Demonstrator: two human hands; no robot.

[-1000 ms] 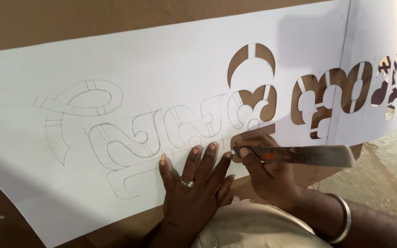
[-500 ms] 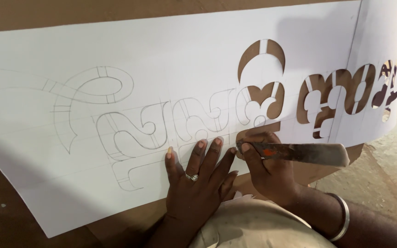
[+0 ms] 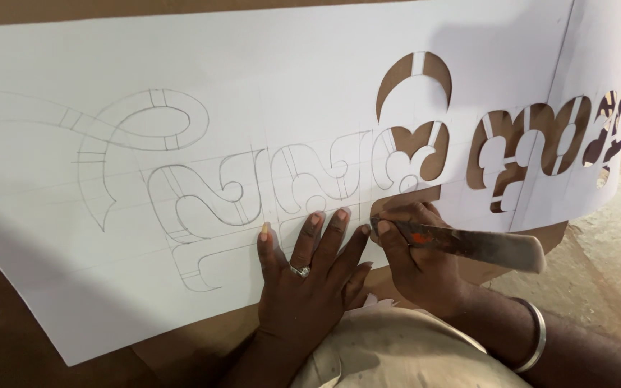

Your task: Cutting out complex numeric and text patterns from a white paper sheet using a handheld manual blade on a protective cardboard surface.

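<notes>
A large white paper sheet [image 3: 267,65] lies on a brown board, with curved letter shapes pencilled on its left and middle and cut out as holes on its right. My left hand [image 3: 310,276], a ring on one finger, presses flat on the sheet's lower edge with fingers spread. Right beside it my right hand [image 3: 415,259] grips a flat metal cutting blade [image 3: 479,244], its tip down on the paper at the lower part of a half-cut letter shape [image 3: 404,154]. A metal bangle [image 3: 535,334] circles my right wrist.
The brown board [image 3: 8,338] shows under the sheet at the lower left and along the top. The sheet's right end [image 3: 598,108] curls over the board's edge. Beyond it, a dusty concrete floor [image 3: 612,237] lies at the right.
The view has shifted, so the sheet appears further right and lower. Both hands stay in the same place on the sheet, the blade still at the half-cut letter.
</notes>
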